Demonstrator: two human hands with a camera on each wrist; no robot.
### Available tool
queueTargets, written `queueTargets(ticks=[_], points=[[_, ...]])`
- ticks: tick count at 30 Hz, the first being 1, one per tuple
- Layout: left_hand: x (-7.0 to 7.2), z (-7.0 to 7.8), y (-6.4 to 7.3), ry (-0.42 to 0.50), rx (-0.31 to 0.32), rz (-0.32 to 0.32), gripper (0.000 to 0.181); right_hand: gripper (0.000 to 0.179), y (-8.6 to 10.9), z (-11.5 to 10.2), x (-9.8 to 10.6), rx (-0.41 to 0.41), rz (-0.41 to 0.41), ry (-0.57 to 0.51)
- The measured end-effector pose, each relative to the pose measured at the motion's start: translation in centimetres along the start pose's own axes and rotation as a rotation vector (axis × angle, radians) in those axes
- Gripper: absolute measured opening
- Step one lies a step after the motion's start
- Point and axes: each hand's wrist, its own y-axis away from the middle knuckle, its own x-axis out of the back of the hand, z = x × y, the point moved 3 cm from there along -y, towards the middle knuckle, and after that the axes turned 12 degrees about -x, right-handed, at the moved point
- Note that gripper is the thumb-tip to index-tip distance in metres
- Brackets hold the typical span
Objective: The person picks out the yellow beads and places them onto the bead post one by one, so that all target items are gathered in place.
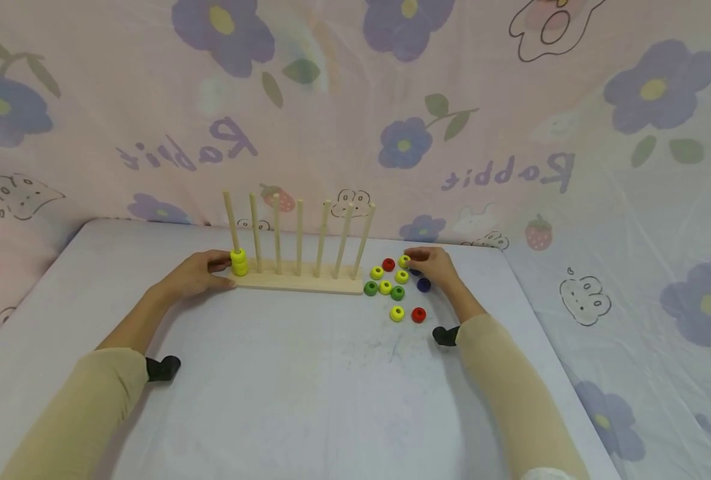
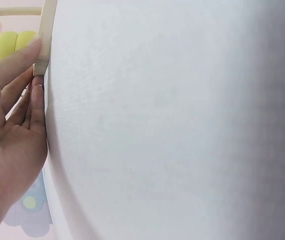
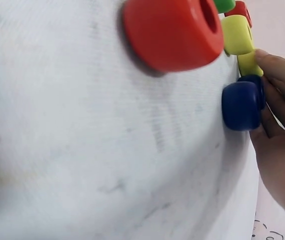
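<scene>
A wooden peg stand (image 1: 298, 279) with a row of upright pegs sits on the table, three yellow beads (image 1: 239, 263) stacked on its leftmost peg. My left hand (image 1: 196, 275) grips the left end of its base, the thumb (image 2: 20, 60) along the front beside the beads. To the right of the stand, my right hand (image 1: 436, 263) pinches a yellow bead (image 3: 250, 64) at the back of a loose group. Two dark blue beads (image 3: 241, 106) lie close under that hand, one partly hidden by it.
Loose beads lie around: a red bead (image 1: 388, 265) at the back, green beads (image 1: 370, 288) by the stand's right end, several yellow ones, and another red bead (image 1: 418, 315) nearer the front. A patterned cloth (image 1: 331, 120) hangs behind the white table (image 1: 307, 387).
</scene>
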Motion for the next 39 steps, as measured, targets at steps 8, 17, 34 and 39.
queueTargets(ticks=[8,17,34,39], points=[[0.0,0.4,0.0,-0.001,0.011,-0.013,0.076,0.036,-0.1,0.3,-0.4,-0.012,0.017,0.003],[-0.1,0.2,-0.1,0.003,0.004,-0.008,0.078,0.036,0.1,0.1,-0.3,-0.012,0.038,0.044],[-0.1,-0.1,-0.2,-0.015,0.013,0.0,0.078,0.034,0.3,-0.8,1.3,0.045,0.109,0.047],[-0.1,-0.1,-0.2,-0.013,0.014,-0.003,0.079,0.034,0.5,-1.2,1.7,0.1,0.111,-0.012]])
